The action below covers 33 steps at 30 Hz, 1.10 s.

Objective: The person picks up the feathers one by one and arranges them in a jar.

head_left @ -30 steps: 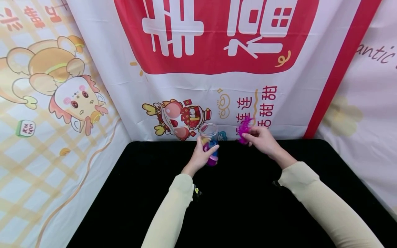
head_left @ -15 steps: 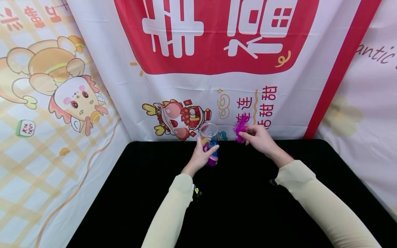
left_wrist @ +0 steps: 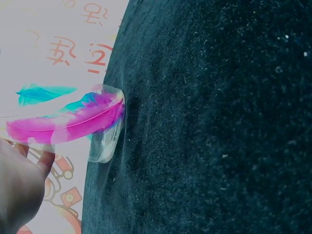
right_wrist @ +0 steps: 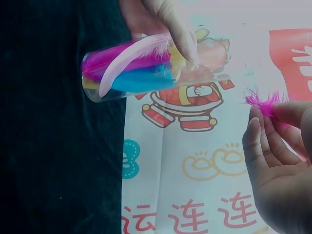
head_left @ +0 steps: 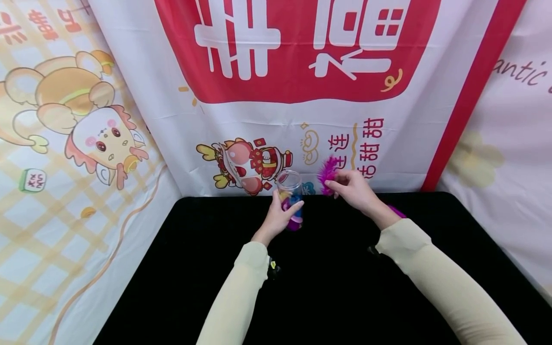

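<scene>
My left hand (head_left: 277,218) grips a clear plastic cylinder (head_left: 295,196) around its side, standing upright with its open rim at the top. Inside it, in the right wrist view, lie several feathers (right_wrist: 141,77): magenta, pale pink, blue and yellow. To the right of the cylinder, my right hand (head_left: 355,191) pinches a fluffy magenta feather (head_left: 326,173) between thumb and fingers. The feather points up and stays apart from the cylinder, at about the level of its rim. In the left wrist view, a magenta feather (left_wrist: 63,127) shows through the clear wall.
A black cloth-covered table (head_left: 319,282) lies below both hands. Behind my right wrist, a magenta piece (head_left: 396,211) lies on it, partly hidden by the arm. A white and red printed cloth (head_left: 258,120) hangs along the back edge, with more printed cloth at both sides.
My right hand has moved left with the magenta feather, nearer to the cylinder. A magenta piece behind the right wrist has come into view. The left hand holds still.
</scene>
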Each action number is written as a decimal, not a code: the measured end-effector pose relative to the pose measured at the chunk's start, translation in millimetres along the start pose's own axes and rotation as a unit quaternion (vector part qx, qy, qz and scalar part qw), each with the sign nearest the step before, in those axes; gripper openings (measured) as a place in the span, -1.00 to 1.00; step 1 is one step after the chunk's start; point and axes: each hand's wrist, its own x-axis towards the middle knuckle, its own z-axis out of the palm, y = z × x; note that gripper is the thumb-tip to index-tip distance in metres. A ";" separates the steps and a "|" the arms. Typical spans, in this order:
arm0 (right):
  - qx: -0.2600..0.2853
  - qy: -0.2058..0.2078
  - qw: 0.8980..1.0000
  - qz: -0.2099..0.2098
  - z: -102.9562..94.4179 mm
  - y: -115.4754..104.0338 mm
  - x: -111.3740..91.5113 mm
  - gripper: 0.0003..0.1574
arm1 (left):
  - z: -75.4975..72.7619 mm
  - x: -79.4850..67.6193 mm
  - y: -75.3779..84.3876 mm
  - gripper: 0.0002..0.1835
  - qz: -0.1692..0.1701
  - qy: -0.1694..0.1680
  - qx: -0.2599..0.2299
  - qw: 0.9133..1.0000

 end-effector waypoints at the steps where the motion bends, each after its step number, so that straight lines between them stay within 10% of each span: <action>1: 0.001 0.001 1.000 -0.003 0.9 -1.2 0.4 -0.74 | -0.1 0.2 0.0 -0.20 0.001 0.001 -0.001 1.000; 33: 0.069 0.003 0.998 -0.007 18.1 -15.2 12.3 -0.74 | -0.2 4.1 -4.2 -0.18 0.012 0.000 -0.005 1.000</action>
